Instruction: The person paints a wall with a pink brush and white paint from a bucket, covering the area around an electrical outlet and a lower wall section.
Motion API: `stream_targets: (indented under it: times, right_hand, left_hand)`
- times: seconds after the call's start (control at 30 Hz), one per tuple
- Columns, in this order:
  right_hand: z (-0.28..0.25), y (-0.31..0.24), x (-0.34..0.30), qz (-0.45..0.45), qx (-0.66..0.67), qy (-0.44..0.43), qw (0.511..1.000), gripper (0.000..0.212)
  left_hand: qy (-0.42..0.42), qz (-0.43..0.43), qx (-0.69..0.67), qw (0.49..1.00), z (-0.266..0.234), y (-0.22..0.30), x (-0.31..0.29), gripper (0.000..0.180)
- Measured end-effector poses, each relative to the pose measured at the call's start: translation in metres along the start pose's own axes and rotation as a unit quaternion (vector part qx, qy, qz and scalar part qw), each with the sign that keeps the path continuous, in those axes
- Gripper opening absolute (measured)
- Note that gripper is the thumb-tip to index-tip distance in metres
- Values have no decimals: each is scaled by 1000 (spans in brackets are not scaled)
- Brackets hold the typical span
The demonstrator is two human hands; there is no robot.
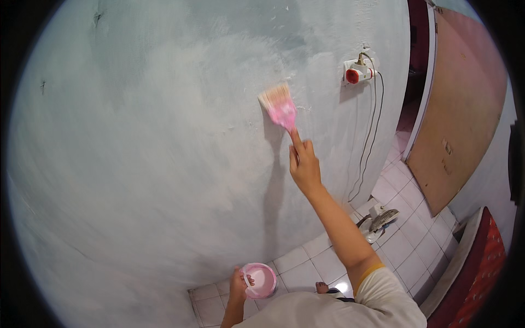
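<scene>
My right hand [304, 164] grips a wide paintbrush [283, 113] by its handle, arm stretched up toward the wall. The brush has pale bristles and a pink ferrule area, and its bristles are at the patchy grey-white wall [180, 142]; I cannot tell whether they press on it. Low down, my left hand [239, 284] is closed on a small pink bucket [264, 295], at its rim and white handle. Whitish paint [261, 280] shows inside the bucket.
To the right of the brush, a wall socket [356, 72] carries a red-and-white plug adapter with dark cords hanging down. A small fan [383, 220] stands on the tiled floor [311, 265]. Farther right are a brown door [456, 104] and a red-covered piece of furniture [486, 268].
</scene>
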State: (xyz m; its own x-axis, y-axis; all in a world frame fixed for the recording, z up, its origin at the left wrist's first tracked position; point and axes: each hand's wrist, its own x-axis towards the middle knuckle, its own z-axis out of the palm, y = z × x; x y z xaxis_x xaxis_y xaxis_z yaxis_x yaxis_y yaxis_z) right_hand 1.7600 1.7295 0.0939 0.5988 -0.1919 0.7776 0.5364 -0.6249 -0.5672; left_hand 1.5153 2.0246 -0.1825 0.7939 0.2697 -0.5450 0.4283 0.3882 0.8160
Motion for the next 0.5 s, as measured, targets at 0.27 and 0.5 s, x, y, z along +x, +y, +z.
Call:
stream_targets:
  times: [0.27, 0.5]
  right_hand:
    - [-14, 95, -190, 109, -82, -130, 982, 56]
    - [-47, 46, -117, 48, -29, -57, 997, 55]
  left_hand:
    - [-9, -15, -9, 1000, 10, 6, -6, 47]
    - [5, -16, 11, 1000, 9, -2, 2, 51]
